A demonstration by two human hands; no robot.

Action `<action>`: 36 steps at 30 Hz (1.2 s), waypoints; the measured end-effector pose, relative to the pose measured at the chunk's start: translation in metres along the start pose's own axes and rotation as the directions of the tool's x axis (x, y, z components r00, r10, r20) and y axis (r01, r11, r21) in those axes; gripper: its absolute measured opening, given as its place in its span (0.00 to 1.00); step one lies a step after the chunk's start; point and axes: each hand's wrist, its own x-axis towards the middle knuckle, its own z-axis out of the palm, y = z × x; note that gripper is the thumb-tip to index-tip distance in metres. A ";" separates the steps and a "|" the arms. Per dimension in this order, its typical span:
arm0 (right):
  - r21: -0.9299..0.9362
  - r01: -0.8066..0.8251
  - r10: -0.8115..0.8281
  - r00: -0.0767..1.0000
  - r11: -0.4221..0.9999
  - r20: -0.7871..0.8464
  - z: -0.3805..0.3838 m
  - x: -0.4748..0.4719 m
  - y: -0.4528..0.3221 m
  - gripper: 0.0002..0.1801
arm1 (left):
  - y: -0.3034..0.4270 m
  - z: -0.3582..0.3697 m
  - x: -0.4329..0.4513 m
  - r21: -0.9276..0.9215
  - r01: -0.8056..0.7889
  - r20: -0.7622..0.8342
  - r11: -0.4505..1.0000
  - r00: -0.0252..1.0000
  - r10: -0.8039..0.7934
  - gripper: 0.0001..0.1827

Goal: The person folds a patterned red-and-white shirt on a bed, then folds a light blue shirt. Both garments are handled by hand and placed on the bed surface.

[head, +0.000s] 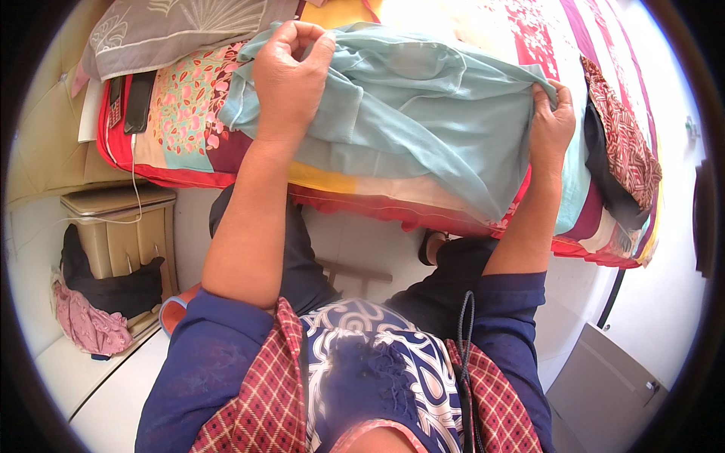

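Note:
A light blue garment (408, 107) of thin cloth, with pale stitched seams, lies spread and wrinkled over the bed in front of me. My left hand (291, 79) is at its upper left part, thumb and fingers curled together on the cloth; the exact pinch is partly hidden behind the hand. At the garment's right edge, my right hand (552, 124) pinches a corner between thumb and fingers. Between the two hands the fabric is drawn into diagonal folds, and its lower part hangs towards the bed's near edge.
Beneath the garment is a multicoloured patchwork bedcover (190, 102). A grey pillow (181, 34), a smartphone (139, 102) on a white cable and a keypad phone (115, 102) lie left. Patterned red cloth (623, 136) and black cloth (606, 164) lie right. A beige cabinet (119, 204) stands lower left.

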 end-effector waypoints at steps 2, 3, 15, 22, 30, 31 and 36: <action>0.045 0.004 0.001 0.994 0.999 -0.106 0.003 0.004 0.005 0.07 | -0.002 0.003 -0.002 0.010 -0.022 0.049 1.000 0.999 0.021 0.04; 0.050 0.004 0.001 0.994 0.999 -0.109 0.003 0.006 0.008 0.09 | -0.003 0.004 -0.003 0.002 -0.048 0.078 0.999 0.996 0.047 0.05; -0.108 -0.294 0.312 0.918 0.950 0.246 -0.020 0.004 0.013 0.29 | -0.029 -0.003 -0.002 0.781 -0.133 0.128 0.611 0.990 0.052 0.52; -0.029 -0.268 0.257 0.879 0.963 0.401 -0.012 -0.006 0.001 0.18 | -0.020 -0.006 -0.002 0.799 -0.236 0.319 0.553 0.946 -0.056 0.43; -0.029 -0.136 0.138 0.933 0.990 0.332 -0.002 -0.006 0.000 0.15 | -0.023 -0.009 0.002 0.593 -0.432 0.493 0.680 0.862 0.118 0.26; -0.044 -0.134 0.141 0.935 0.990 0.324 -0.001 -0.006 0.000 0.15 | -0.023 -0.009 0.003 0.595 -0.433 0.495 0.677 0.861 0.116 0.26; -0.060 -0.057 0.072 0.959 0.997 0.275 0.005 -0.006 -0.001 0.14 | -0.019 -0.004 0.000 0.633 -0.366 0.388 0.682 0.913 0.129 0.24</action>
